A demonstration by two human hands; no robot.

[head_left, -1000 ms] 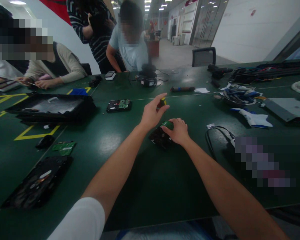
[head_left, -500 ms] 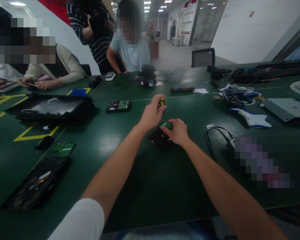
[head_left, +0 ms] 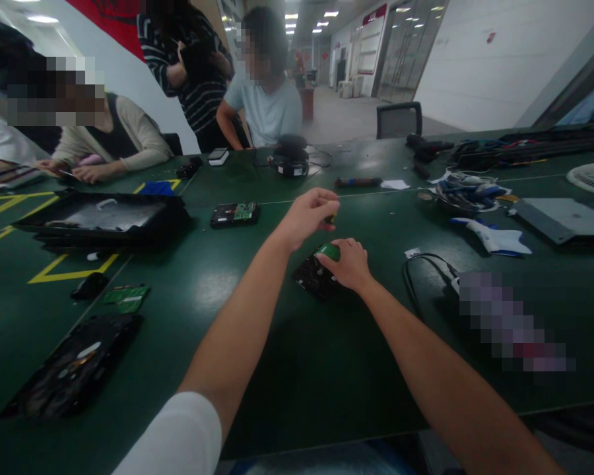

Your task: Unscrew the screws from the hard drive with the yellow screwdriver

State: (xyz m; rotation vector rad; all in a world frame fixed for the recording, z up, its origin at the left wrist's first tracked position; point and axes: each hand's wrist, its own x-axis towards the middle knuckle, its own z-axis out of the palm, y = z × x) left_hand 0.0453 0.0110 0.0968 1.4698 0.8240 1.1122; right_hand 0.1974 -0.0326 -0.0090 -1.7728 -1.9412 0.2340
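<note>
My left hand [head_left: 311,214] is raised just above and beyond a black hard drive [head_left: 307,277]. Its fingers are closed around a screwdriver [head_left: 331,216] with a yellow-and-black handle; most of it is hidden by the fingers, and no blade shows. My right hand [head_left: 350,262] grips the far right side of the hard drive, which rests on the green table. Under the right thumb and fingers a green circuit board [head_left: 329,251] shows at the drive's far end.
Left lie another hard drive [head_left: 234,214], a loose green circuit board [head_left: 127,298], a black drive casing [head_left: 79,363] and a black tray [head_left: 109,214]. Right are a cable [head_left: 406,284], a white-and-blue glove [head_left: 495,237] and a grey metal box [head_left: 567,218]. Several people are across the table.
My left hand has shifted slightly right and turned, so its fingers now cover more of the screwdriver. My right hand stays on the hard drive. The view has tilted slightly.
</note>
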